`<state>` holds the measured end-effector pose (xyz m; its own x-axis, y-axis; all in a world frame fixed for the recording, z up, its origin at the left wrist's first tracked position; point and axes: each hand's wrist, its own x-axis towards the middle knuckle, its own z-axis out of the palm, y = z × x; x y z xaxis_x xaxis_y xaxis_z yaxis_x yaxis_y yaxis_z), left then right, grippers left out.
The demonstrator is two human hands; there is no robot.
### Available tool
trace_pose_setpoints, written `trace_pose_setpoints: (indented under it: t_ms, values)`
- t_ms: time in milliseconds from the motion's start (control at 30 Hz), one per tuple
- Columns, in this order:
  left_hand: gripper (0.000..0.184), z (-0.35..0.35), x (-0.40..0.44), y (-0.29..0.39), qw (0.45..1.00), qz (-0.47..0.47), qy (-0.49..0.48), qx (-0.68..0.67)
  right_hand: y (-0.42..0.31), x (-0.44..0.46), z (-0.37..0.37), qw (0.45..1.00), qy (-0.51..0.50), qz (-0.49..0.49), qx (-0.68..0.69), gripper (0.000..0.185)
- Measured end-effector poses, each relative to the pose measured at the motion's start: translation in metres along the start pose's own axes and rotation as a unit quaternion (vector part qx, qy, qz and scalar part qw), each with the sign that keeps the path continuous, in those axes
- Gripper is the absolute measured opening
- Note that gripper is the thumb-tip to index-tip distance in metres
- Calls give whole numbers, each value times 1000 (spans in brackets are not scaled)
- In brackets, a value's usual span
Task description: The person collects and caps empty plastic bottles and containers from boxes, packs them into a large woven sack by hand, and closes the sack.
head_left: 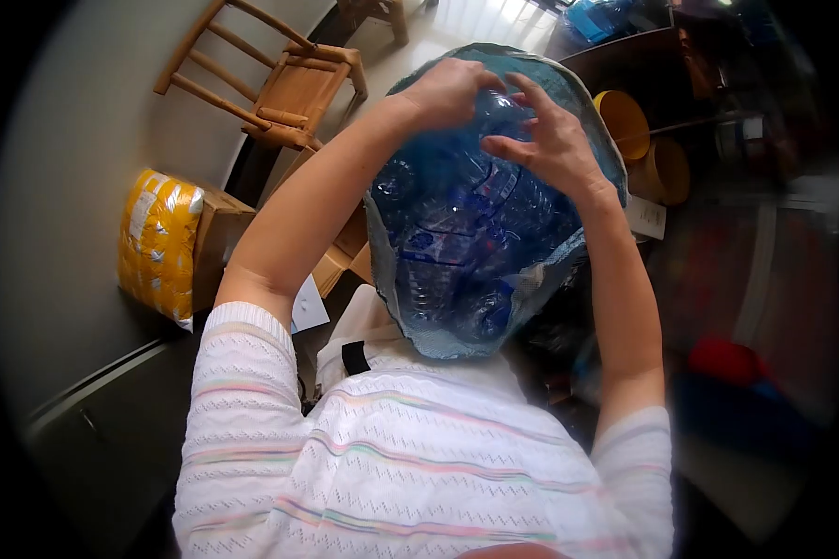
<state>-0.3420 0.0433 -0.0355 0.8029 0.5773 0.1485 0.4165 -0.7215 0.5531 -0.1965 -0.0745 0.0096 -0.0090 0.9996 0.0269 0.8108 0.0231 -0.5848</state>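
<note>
A wide-mouthed blue woven sack (379, 247) stands open in front of my body, filled with several clear plastic bottles (435, 244) that have blue labels. Over the far part of its mouth, my left hand (452, 93) has its fingers bent down by the top of a clear bottle (502, 110); what its fingertips hold, if anything, is hidden. On the other side of that bottle is my right hand (552, 144), its thumb and fingers spread apart, with nothing between them that I can make out.
A wooden chair (298, 93) stands at the upper left, above a yellow wrapped package (158, 244) and cardboard boxes (216, 228). Yellow round containers (623, 124) sit right of the sack. Dark, blurred items fill the right side.
</note>
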Motion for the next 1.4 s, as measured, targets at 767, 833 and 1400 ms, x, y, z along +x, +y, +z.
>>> trace_pose_setpoints:
  t_ms: [767,833,1400]
  values:
    - [16,16,-30,-65,971,-116,204,-51,-4,60,39,947,-224,-165,-163,64]
    - [16,22,-28,-59,970,-118,191,-93,8,59,44,946,-224,-172,-157,64]
    - [14,35,-32,-53,952,-100,229,-175,62,80,115,952,-114,-219,-179,66]
